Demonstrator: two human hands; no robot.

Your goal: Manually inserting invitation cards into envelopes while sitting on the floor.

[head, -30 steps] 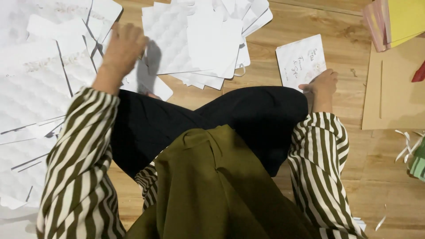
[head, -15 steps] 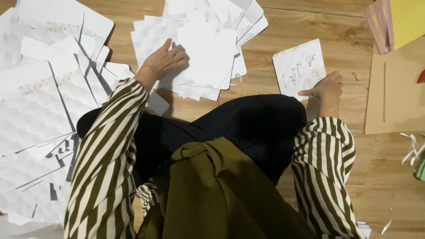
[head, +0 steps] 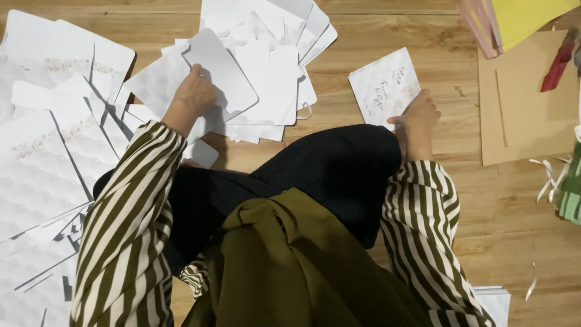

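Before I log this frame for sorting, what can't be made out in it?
Head view only:
- Left hand on a rounded white card: fingertips hidden behind it.
- Printed card under the right hand: lettering too small.
- Red tool and green striped thing: cut by right edge.
- White sheets: cut by left edge.

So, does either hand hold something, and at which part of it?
The left hand grips a white card with rounded corners at its lower left edge. The right hand only touches the printed card at its lower right corner.

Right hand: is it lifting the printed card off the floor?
No: the right hand rests on the edge of the printed card, which lies flat on the wooden floor.
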